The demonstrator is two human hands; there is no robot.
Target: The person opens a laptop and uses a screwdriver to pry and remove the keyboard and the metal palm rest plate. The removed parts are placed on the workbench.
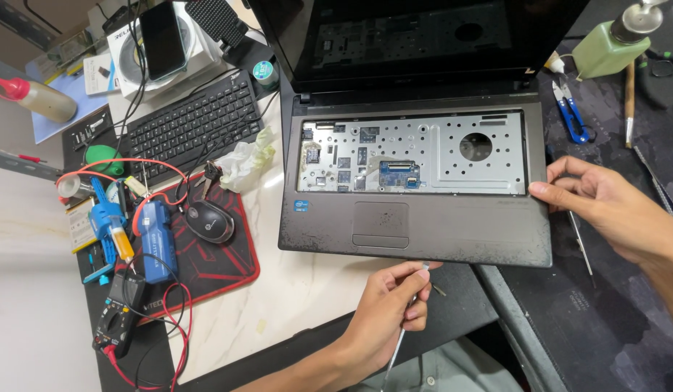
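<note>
The right hand [605, 207] is bracing the right edge of the open grey laptop with its keyboard removed [416, 185] on the pale marble worktop [293, 283] — steadying it — while the left hand [387, 316] is pinching a thin metal pry tool [401, 341] beneath the front edge.

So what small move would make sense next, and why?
Probably bring the thin tool in the left hand up to the front edge of the laptop: its keyboard is already out, and the right hand steadies the right edge.
</note>
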